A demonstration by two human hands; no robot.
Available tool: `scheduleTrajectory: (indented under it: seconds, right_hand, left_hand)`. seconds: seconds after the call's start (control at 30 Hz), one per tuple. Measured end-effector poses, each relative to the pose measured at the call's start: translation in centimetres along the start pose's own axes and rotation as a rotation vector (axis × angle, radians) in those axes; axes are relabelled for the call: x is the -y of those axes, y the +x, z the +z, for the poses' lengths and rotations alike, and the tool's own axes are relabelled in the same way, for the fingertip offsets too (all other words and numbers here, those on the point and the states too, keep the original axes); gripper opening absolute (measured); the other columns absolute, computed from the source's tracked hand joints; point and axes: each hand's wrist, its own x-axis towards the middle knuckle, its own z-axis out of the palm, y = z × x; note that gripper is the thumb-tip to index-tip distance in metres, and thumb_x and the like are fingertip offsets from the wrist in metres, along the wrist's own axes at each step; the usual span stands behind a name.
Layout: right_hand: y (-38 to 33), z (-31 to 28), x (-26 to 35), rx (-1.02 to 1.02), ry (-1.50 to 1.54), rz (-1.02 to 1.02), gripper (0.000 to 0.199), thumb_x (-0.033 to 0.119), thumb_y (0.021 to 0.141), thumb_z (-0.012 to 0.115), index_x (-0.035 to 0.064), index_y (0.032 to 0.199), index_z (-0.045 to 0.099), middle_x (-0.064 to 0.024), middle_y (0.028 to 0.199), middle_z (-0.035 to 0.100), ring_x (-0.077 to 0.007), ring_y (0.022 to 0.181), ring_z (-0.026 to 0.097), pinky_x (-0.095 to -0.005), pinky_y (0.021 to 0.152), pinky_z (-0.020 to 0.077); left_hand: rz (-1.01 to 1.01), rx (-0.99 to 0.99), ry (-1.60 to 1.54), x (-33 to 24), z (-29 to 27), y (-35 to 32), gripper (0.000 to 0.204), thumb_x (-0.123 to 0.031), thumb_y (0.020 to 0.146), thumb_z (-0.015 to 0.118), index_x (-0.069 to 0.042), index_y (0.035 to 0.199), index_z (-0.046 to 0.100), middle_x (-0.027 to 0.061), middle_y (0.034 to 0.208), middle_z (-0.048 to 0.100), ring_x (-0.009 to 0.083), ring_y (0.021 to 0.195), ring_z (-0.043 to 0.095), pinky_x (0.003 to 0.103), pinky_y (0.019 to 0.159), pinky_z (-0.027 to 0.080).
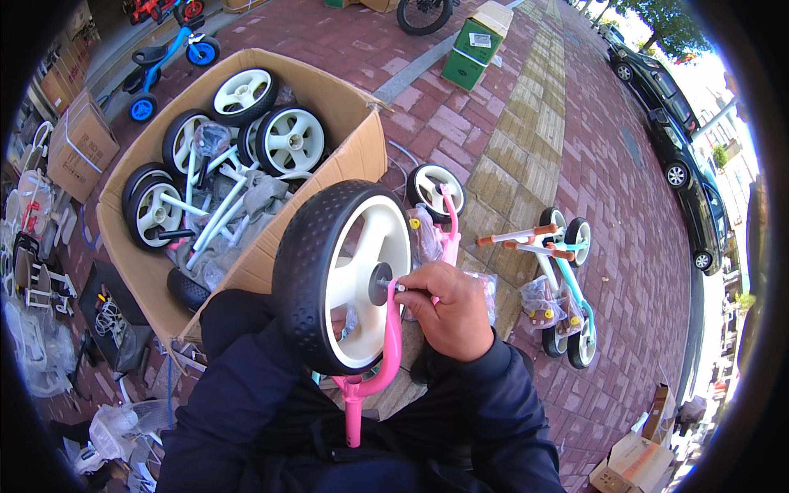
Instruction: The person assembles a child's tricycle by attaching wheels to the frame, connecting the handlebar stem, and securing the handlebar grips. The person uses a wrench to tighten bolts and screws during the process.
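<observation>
Upright in front of me stands a black-tyred wheel [306, 271] with cream spokes. A pink fork [388, 361] runs along its right side to the hub, its tube pointing down toward my lap. My right hand [452, 308] is closed, thumb and fingers pinching a small metal nut [400, 287] on the axle, at the fork's end. My left forearm reaches behind the wheel. Only a bit of my left hand [339, 320] shows between the spokes; its grip is hidden.
An open cardboard box [234, 279] at the left holds several wheels, white tubes and grey wrapping. Beyond my hands stands a pink bike frame [448, 234] with a wheel. A mint-and-white balance bike [567, 279] is at the right. Farther off are a green box [472, 57] and parked cars [678, 148].
</observation>
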Motion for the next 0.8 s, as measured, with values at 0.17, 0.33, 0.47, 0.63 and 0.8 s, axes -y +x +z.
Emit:
scheduleTrajectory:
  seconds: [0.17,0.33,0.47,0.63,0.8]
  right_hand:
    - [0.0,-0.8,-0.1,0.031,0.005,-0.090,0.017,0.001,0.080,0.076,0.0020,0.096,0.071,-0.0129,0.087,0.069,-0.0308,0.081,0.069,-0.0360,0.068,0.0546]
    - [0.2,-0.8,-0.1,0.006,-0.132,-0.314,0.017,0.001,0.080,0.076,0.0025,0.096,0.071,-0.0119,0.089,0.070,-0.0303,0.080,0.069,-0.0358,0.069,0.0555]
    - [0.1,-0.7,-0.2,-0.007,-0.117,-0.244,0.015,0.003,0.081,0.076,0.0026,0.095,0.071,-0.0119,0.090,0.070,-0.0312,0.078,0.069,-0.0360,0.067,0.0554]
    - [-0.4,-0.3,0.1,0.033,-0.169,0.000,0.010,0.008,0.085,0.073,0.0027,0.093,0.070,-0.0118,0.085,0.068,-0.0321,0.073,0.067,-0.0381,0.061,0.0528]
    - [-0.7,0.0,0.3,-0.113,-0.255,-0.126,0.010,0.001,0.082,0.066,0.0052,0.090,0.068,-0.0102,0.085,0.064,-0.0309,0.069,0.064,-0.0409,0.057,0.0507]
  left_hand:
    - [0.008,-0.002,0.007,0.1,0.0,0.1,0.049,-0.053,0.096,0.053,-0.009,0.117,0.063,0.0048,0.074,0.059,0.0169,0.061,0.053,0.030,0.059,0.045]
    - [0.015,-0.006,0.012,0.1,-0.1,0.1,0.048,-0.052,0.097,0.053,-0.009,0.117,0.062,0.0051,0.075,0.059,0.0172,0.062,0.054,0.030,0.060,0.045]
    - [0.018,-0.011,0.016,0.1,-0.1,0.0,0.048,-0.051,0.097,0.053,-0.009,0.118,0.062,0.0053,0.076,0.060,0.0174,0.063,0.054,0.030,0.061,0.046]
    - [0.024,-0.018,0.017,0.2,-0.1,-0.1,0.047,-0.049,0.097,0.053,-0.008,0.118,0.062,0.0055,0.078,0.060,0.0177,0.065,0.055,0.030,0.062,0.046]
    - [0.032,-0.023,0.022,0.2,-0.1,0.0,0.047,-0.048,0.097,0.053,-0.008,0.119,0.062,0.0058,0.079,0.060,0.0180,0.066,0.055,0.031,0.063,0.046]
